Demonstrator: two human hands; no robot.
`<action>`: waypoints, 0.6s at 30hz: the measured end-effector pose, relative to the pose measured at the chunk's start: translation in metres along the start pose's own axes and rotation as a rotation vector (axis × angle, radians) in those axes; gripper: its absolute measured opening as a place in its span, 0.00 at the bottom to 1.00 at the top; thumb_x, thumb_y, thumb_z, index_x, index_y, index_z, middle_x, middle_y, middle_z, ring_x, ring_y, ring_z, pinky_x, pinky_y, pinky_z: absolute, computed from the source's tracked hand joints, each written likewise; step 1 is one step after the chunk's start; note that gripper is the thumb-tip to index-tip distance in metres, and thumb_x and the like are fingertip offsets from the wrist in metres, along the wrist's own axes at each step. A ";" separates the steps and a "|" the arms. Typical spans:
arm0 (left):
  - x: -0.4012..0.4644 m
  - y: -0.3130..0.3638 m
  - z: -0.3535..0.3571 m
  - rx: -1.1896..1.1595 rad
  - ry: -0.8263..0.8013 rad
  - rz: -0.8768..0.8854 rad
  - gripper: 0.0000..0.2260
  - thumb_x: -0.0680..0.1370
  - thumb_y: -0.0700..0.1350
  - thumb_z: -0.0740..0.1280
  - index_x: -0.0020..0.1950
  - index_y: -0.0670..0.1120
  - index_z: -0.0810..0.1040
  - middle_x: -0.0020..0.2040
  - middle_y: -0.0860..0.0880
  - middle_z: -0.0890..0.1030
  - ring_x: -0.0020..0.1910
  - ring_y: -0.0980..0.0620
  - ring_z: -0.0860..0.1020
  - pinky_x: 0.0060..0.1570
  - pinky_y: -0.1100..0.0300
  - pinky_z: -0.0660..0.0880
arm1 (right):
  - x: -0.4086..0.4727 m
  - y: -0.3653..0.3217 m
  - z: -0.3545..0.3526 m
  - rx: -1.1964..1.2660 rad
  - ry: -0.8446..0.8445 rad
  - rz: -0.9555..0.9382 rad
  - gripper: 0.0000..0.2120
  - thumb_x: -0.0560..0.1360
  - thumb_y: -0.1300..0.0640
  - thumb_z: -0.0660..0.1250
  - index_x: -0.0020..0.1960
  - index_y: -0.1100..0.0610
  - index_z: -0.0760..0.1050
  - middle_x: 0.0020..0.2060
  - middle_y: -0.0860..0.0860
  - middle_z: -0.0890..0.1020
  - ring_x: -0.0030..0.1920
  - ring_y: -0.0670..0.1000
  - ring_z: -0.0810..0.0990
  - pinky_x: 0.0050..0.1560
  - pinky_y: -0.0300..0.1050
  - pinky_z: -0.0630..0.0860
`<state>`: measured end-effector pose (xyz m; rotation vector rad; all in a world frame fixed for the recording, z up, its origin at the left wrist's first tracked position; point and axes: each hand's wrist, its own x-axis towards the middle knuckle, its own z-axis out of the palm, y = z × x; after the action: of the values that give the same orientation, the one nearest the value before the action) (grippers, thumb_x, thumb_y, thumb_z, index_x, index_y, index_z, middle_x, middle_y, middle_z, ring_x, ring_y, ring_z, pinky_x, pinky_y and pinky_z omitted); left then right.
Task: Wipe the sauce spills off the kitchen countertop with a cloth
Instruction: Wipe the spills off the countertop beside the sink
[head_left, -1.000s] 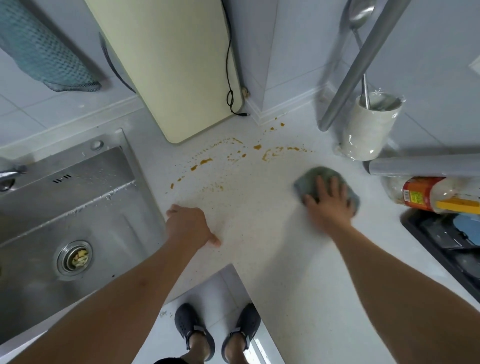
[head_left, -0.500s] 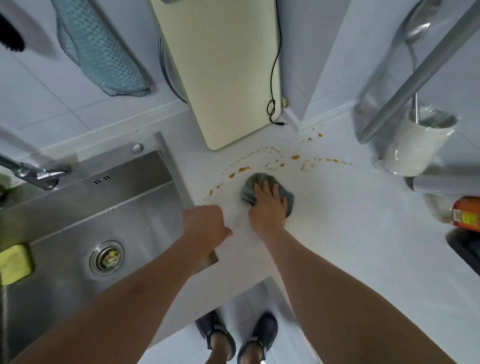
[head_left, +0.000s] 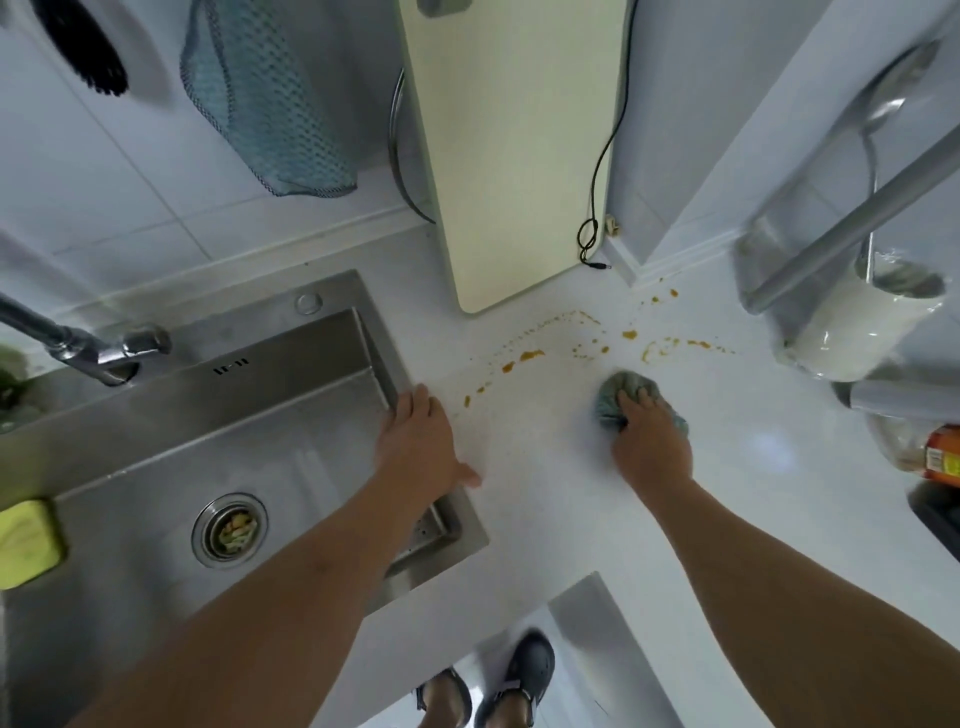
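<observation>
Right hand (head_left: 649, 441) grips the bunched cloth (head_left: 610, 397), sauce (head_left: 532, 356) at its 11 o'clock, while the flat, open-fingered left hand (head_left: 418, 441) braces on the sink (head_left: 291, 364) edge.

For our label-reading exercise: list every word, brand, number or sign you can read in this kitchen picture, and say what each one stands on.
No text can be read.
Bottle at the right edge, lying on the countertop: its orange and yellow label carries print, but it is too small and blurred to read.
Sink: the dark marks on its back wall are overflow slots, not writing.
Nothing else shows any lettering.
</observation>
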<state>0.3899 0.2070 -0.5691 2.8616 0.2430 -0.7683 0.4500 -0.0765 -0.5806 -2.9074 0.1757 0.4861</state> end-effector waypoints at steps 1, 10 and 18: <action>0.000 0.000 0.000 0.008 -0.006 0.006 0.62 0.67 0.71 0.74 0.84 0.38 0.46 0.84 0.41 0.46 0.83 0.40 0.47 0.81 0.45 0.50 | 0.000 -0.012 -0.006 0.026 0.018 0.056 0.27 0.79 0.61 0.58 0.78 0.52 0.67 0.74 0.55 0.72 0.74 0.58 0.70 0.68 0.52 0.71; 0.002 0.003 -0.003 0.024 -0.038 0.006 0.62 0.69 0.69 0.75 0.83 0.36 0.42 0.84 0.39 0.44 0.83 0.38 0.45 0.81 0.42 0.49 | 0.042 -0.116 -0.001 0.564 0.076 0.080 0.26 0.82 0.61 0.51 0.80 0.52 0.62 0.76 0.56 0.69 0.75 0.61 0.67 0.71 0.58 0.69; 0.006 -0.001 0.003 -0.019 -0.006 -0.009 0.62 0.67 0.71 0.75 0.84 0.40 0.44 0.85 0.43 0.45 0.83 0.43 0.45 0.82 0.45 0.47 | 0.064 -0.168 0.029 0.065 -0.134 -0.260 0.29 0.82 0.59 0.55 0.82 0.49 0.56 0.83 0.51 0.54 0.82 0.56 0.48 0.79 0.59 0.51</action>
<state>0.3929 0.2083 -0.5751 2.8416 0.2609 -0.7717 0.5259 0.0879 -0.6014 -2.7660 -0.1991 0.6126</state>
